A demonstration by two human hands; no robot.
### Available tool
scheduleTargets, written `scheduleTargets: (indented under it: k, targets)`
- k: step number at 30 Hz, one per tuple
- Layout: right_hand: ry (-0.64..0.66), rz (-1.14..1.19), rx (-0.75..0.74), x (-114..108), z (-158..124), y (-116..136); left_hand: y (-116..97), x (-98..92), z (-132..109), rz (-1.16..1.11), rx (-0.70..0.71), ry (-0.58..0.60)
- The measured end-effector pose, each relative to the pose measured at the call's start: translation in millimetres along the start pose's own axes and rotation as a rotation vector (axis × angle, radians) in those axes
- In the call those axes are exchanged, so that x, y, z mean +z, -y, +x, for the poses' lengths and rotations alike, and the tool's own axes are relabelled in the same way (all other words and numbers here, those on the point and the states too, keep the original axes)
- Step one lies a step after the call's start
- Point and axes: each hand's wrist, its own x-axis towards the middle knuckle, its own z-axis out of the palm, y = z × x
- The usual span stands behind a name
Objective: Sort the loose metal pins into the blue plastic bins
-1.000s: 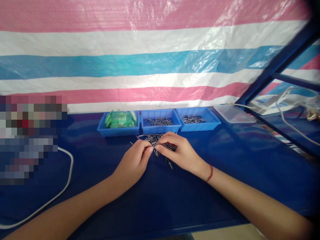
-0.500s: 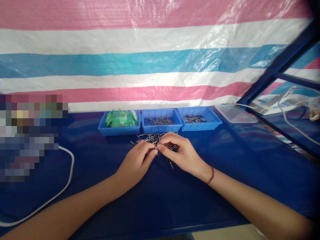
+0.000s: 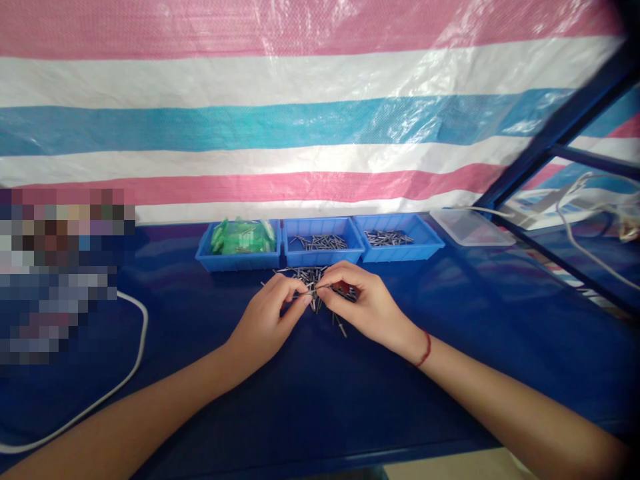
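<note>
Left hand (image 3: 267, 317) and right hand (image 3: 363, 303) pinch opposite ends of one thin metal pin (image 3: 314, 288), lying crosswise between them, just in front of the middle blue tray (image 3: 323, 256), above the pin pile (image 3: 303, 273).

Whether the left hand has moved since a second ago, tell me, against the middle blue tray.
No. The left hand stays just in front of the middle blue tray, at the pin pile; only its fingers shifted.

Blue table (image 3: 450, 320).
Three blue trays (image 3: 323, 257) at centre, metal pins (image 3: 303, 272) below, clear tub (image 3: 467, 227) right, white cable (image 3: 136, 347) lower left.
</note>
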Motion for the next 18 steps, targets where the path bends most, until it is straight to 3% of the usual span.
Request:
scheduleTargets:
  k: [6, 13, 16, 18]
  targets:
    - [0.01, -0.011, -0.002, -2, 1, -1, 0, -4.1, 2, -0.018, 0.028, -0.056]
    - [0.08, -0.085, -0.101, -3, 1, -1, 0, -6.7, 3, -0.032, 0.051, -0.072]
    - [0.008, -0.159, -0.113, -12, 6, -5, 0, -8.8, 4, -0.024, 0.046, -0.069]
    - [-0.106, -0.256, -0.109, -24, 11, -11, 1, -12.3, 5, 0.001, 0.032, -0.065]
